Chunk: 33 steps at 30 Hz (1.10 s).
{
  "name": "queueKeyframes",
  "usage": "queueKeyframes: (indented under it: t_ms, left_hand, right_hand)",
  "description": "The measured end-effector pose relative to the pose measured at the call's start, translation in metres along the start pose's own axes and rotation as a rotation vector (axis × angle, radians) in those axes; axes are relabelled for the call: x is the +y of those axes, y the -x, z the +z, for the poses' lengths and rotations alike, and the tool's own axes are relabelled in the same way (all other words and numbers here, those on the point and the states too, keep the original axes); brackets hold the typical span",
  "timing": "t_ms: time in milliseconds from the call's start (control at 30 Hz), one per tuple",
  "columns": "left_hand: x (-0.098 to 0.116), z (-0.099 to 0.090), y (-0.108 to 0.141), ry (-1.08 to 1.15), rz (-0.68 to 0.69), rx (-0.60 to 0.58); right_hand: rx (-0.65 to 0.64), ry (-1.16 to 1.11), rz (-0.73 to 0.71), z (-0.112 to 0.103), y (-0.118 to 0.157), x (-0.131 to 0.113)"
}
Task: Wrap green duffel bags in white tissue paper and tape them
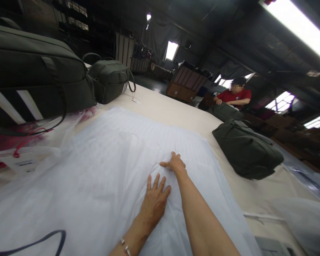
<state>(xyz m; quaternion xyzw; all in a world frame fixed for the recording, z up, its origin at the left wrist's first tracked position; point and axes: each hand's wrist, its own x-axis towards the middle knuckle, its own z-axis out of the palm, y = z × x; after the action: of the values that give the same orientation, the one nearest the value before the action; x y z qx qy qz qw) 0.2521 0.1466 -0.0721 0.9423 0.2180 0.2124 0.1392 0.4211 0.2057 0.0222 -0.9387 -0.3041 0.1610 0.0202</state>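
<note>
A broad spread of thin, whitish, translucent sheeting (109, 160), which looks like stacked plastic bags, covers the table in front of me. My left hand (155, 202) lies on it palm down, fingers spread. Just beyond and to the right, my right hand (176, 164) touches the sheeting with its fingertips, thumb held apart from the bent fingers. Small creases run through the sheeting around both hands. I see nothing gripped in either hand. A dark strap (37, 243) crosses the sheeting at the lower left.
On the left stand a large dark green striped bag (37, 78) with a paper tag (20, 163) and a smaller green bag (109, 80). Another green bag (248, 149) rests at the table's right side. Farther off, a person in red (236, 96) handles a green bag (225, 112).
</note>
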Motion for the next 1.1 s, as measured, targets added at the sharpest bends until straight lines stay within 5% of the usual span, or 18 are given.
queueKeyframes:
  t_ms: [267,400,567,700,1100]
  left_hand:
    - [-0.001,0.002,0.001,-0.004,0.016,0.011]
    - [0.000,0.001,0.000,-0.003,0.009,0.007]
    - [-0.001,0.003,-0.001,-0.018,0.012,0.011]
    - [-0.002,0.004,0.000,-0.015,0.017,0.016]
    - [-0.002,0.005,-0.001,-0.008,0.004,-0.003]
  right_hand:
    - [-0.214,-0.374,0.016,-0.018,-0.019,0.027]
    - [-0.200,-0.494,-0.019,-0.023,-0.016,0.030]
    - [-0.071,-0.521,-0.112,0.000,-0.015,0.010]
    - [-0.105,-0.477,-0.134,0.015,-0.014,-0.005]
    - [-0.136,-0.133,-0.199,-0.016,0.012,-0.057]
